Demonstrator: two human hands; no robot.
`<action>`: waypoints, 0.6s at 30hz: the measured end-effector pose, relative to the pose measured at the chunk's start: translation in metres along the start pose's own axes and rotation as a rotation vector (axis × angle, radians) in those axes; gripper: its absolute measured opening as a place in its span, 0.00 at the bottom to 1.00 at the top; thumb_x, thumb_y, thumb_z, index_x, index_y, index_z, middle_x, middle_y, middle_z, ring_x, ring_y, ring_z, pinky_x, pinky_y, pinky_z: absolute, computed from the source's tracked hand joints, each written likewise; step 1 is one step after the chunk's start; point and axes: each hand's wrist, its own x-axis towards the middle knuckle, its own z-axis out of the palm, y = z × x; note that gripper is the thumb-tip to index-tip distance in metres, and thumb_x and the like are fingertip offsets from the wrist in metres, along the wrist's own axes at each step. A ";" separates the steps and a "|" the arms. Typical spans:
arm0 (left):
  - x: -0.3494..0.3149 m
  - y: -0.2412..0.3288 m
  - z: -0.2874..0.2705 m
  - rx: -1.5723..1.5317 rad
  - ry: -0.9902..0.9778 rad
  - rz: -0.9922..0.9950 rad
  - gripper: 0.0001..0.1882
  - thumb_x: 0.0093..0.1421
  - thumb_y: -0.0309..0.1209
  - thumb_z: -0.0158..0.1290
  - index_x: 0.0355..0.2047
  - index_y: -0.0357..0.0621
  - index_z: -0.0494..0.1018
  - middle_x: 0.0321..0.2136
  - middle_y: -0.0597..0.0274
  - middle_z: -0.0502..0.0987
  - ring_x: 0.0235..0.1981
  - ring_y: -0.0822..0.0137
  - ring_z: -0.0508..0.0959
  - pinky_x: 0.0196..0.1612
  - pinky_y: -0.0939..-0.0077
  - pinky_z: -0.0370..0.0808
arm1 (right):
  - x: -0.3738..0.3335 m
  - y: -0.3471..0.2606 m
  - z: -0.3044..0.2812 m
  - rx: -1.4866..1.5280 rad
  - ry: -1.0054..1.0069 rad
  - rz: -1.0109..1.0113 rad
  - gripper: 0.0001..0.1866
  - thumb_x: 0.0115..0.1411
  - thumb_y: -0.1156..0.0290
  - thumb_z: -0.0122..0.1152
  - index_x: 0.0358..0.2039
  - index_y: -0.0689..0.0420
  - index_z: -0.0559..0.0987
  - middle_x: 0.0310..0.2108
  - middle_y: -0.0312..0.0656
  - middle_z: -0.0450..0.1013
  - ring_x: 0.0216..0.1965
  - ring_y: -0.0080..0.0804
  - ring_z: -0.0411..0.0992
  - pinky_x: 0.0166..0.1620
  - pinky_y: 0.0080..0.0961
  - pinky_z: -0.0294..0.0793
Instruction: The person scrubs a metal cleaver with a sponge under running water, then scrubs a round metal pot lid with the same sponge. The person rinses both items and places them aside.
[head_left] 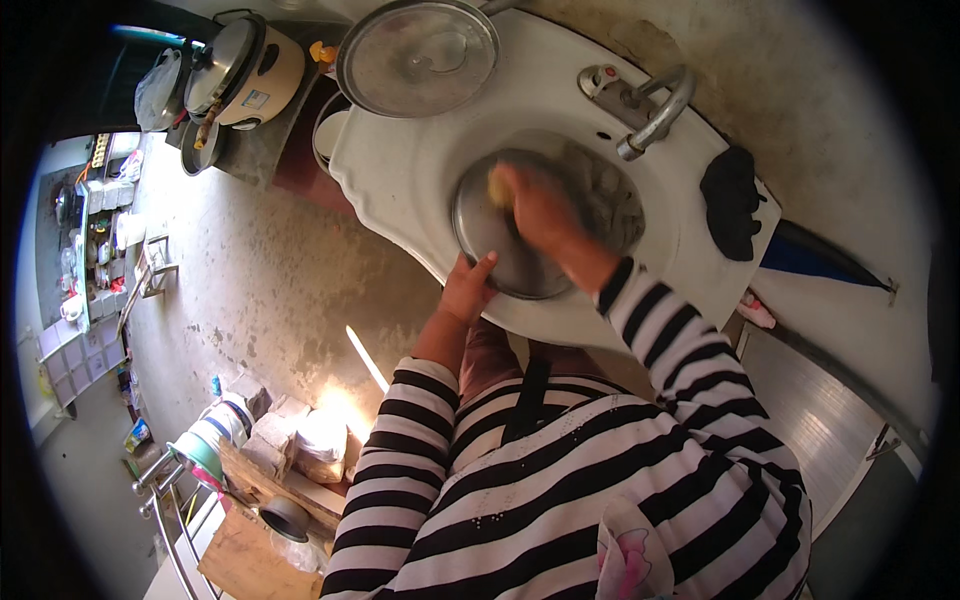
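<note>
A round grey metal pan [482,228] leans in the white sink basin [455,160]; whether it is a shallow pan or a lid I cannot make out. My left hand [468,288] is closed on its near left edge, thumb on top. Across its face, my right hand [545,215] presses a small yellowish sponge [500,187]; the hand is smeared by motion. Murky water [612,200] shows in the basin beyond my right hand. Above the basin curves a metal faucet [660,115], with no stream visible from it.
A second round metal pan [418,58] rests on the sink's far left ledge. A dark cloth [731,203] lies on the right ledge. A rice cooker [262,75] stands far left. Behind my left arm are stacked bowls [205,440] and wooden boards [265,545].
</note>
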 end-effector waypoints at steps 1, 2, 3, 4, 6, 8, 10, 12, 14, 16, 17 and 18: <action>0.000 0.000 0.000 -0.030 -0.036 0.013 0.26 0.64 0.36 0.55 0.59 0.45 0.59 0.56 0.55 0.69 0.57 0.55 0.71 0.55 0.55 0.73 | 0.010 0.002 -0.001 0.076 0.108 0.013 0.20 0.58 0.76 0.51 0.52 0.53 0.72 0.46 0.47 0.73 0.49 0.53 0.70 0.52 0.45 0.69; 0.000 -0.001 0.000 -0.062 -0.042 0.027 0.26 0.65 0.36 0.55 0.59 0.44 0.59 0.56 0.55 0.69 0.57 0.56 0.71 0.55 0.55 0.73 | 0.016 0.002 -0.003 0.142 0.147 0.064 0.19 0.58 0.76 0.52 0.52 0.53 0.73 0.46 0.48 0.73 0.50 0.54 0.70 0.52 0.45 0.69; 0.000 -0.001 0.000 -0.104 -0.058 0.043 0.26 0.65 0.36 0.54 0.59 0.44 0.59 0.55 0.55 0.69 0.56 0.56 0.71 0.55 0.55 0.73 | 0.017 0.000 -0.004 0.226 0.267 0.085 0.19 0.58 0.76 0.52 0.51 0.52 0.73 0.47 0.49 0.73 0.50 0.55 0.69 0.52 0.45 0.70; 0.000 0.000 0.000 -0.091 -0.053 0.048 0.26 0.65 0.35 0.54 0.59 0.44 0.59 0.55 0.55 0.69 0.56 0.56 0.71 0.55 0.55 0.73 | 0.013 -0.002 -0.007 0.124 0.122 0.071 0.16 0.56 0.76 0.55 0.46 0.53 0.77 0.46 0.49 0.73 0.49 0.54 0.70 0.52 0.42 0.70; 0.000 -0.001 0.001 -0.109 -0.080 0.057 0.26 0.64 0.34 0.54 0.59 0.44 0.59 0.55 0.55 0.69 0.56 0.56 0.71 0.55 0.55 0.73 | -0.019 -0.016 -0.007 0.121 0.080 -0.123 0.15 0.55 0.76 0.54 0.44 0.53 0.78 0.41 0.51 0.74 0.44 0.54 0.72 0.47 0.44 0.72; 0.000 0.000 0.001 -0.083 -0.100 0.065 0.27 0.64 0.32 0.54 0.60 0.45 0.58 0.56 0.56 0.68 0.56 0.56 0.71 0.56 0.55 0.73 | -0.043 -0.026 -0.006 0.159 0.088 -0.257 0.15 0.55 0.76 0.53 0.43 0.53 0.78 0.39 0.51 0.74 0.41 0.53 0.73 0.46 0.45 0.73; 0.000 0.000 0.003 -0.088 -0.103 0.079 0.28 0.63 0.29 0.54 0.61 0.46 0.57 0.56 0.56 0.68 0.57 0.57 0.70 0.57 0.56 0.72 | -0.046 -0.030 -0.005 0.196 -0.034 -0.270 0.15 0.54 0.76 0.53 0.42 0.53 0.79 0.39 0.49 0.74 0.41 0.53 0.72 0.47 0.45 0.72; -0.001 0.000 0.005 -0.127 -0.095 0.097 0.29 0.61 0.27 0.55 0.61 0.46 0.57 0.56 0.57 0.68 0.57 0.57 0.70 0.57 0.57 0.72 | -0.030 -0.026 -0.004 0.226 0.093 -0.167 0.14 0.54 0.76 0.53 0.40 0.52 0.79 0.40 0.47 0.74 0.42 0.53 0.71 0.47 0.44 0.72; -0.001 -0.001 0.007 -0.131 -0.080 0.103 0.30 0.61 0.26 0.55 0.61 0.47 0.57 0.56 0.58 0.68 0.57 0.57 0.70 0.57 0.57 0.72 | 0.001 -0.017 -0.006 0.187 0.123 -0.086 0.13 0.53 0.76 0.53 0.39 0.52 0.79 0.40 0.46 0.73 0.43 0.51 0.71 0.48 0.44 0.72; -0.001 -0.001 0.006 -0.133 -0.075 0.116 0.30 0.61 0.25 0.56 0.61 0.47 0.57 0.56 0.58 0.68 0.57 0.58 0.70 0.57 0.59 0.72 | 0.009 -0.015 -0.008 0.139 0.204 -0.056 0.12 0.53 0.77 0.53 0.38 0.52 0.80 0.41 0.45 0.73 0.43 0.50 0.71 0.47 0.44 0.72; 0.000 -0.001 0.006 -0.127 -0.074 0.119 0.30 0.61 0.25 0.56 0.60 0.46 0.57 0.56 0.57 0.68 0.57 0.58 0.70 0.57 0.60 0.72 | 0.008 -0.016 -0.008 0.122 0.107 -0.109 0.11 0.53 0.76 0.53 0.37 0.52 0.79 0.40 0.45 0.72 0.43 0.50 0.71 0.46 0.45 0.72; -0.001 -0.002 0.005 -0.128 -0.053 0.098 0.29 0.61 0.25 0.56 0.60 0.46 0.57 0.56 0.57 0.68 0.57 0.58 0.70 0.57 0.61 0.71 | 0.001 -0.018 -0.009 0.126 0.085 -0.189 0.11 0.53 0.76 0.54 0.36 0.53 0.79 0.39 0.45 0.72 0.43 0.49 0.71 0.45 0.45 0.73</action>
